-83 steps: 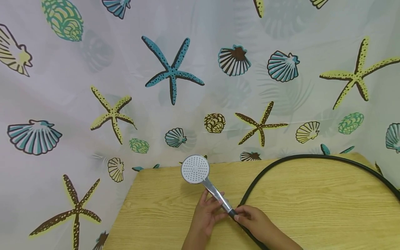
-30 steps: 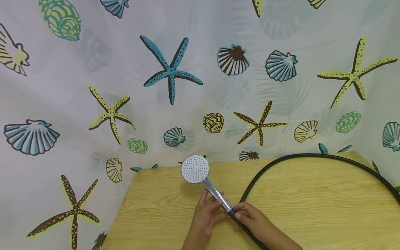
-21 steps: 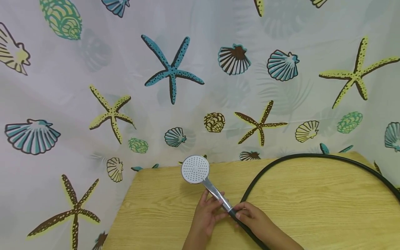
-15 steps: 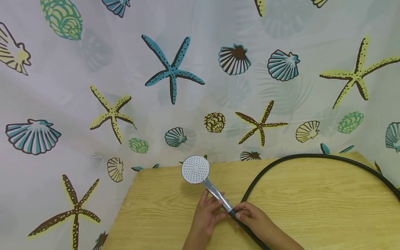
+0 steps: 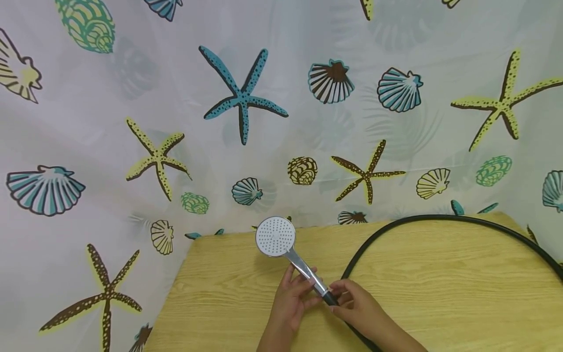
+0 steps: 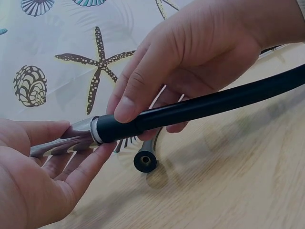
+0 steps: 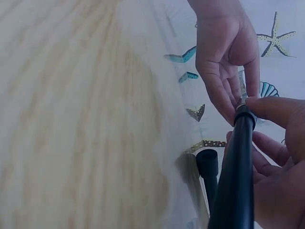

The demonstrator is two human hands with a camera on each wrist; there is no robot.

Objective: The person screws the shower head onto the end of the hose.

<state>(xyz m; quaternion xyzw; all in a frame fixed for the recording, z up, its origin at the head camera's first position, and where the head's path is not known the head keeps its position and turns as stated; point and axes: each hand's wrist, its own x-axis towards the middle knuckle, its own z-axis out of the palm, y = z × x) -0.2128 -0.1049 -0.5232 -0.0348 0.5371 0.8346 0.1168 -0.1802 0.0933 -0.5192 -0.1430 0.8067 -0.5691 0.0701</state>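
In the head view, your left hand (image 5: 291, 303) held the chrome handle (image 5: 308, 272) of a hand shower (image 5: 275, 236), its thumb and fingers around the lower part. The round, perforated spray face pointed back toward you, up and left of your hands, in front of the worktop's (image 5: 228, 283) rear edge. Your right hand (image 5: 358, 308) was just beside the left, gripping the black hose (image 5: 440, 218) where it met the handle. The hose also arched over the right half of the wood-grained worktop and left the picture at the right. Behind stood a pale curtain (image 5: 272, 29) printed with starfish and shells.

In the left wrist view, your left fingers pinched the handle's end, and a pale ring (image 6: 95, 131) showed between it and the hose's black collar (image 6: 114, 128). Your right thumb pressed on that collar. Beyond hung a hollow black hose end (image 6: 145, 161).

In the right wrist view, hazy as it was, your right fingers seemed to close around the collar, near your left hand.
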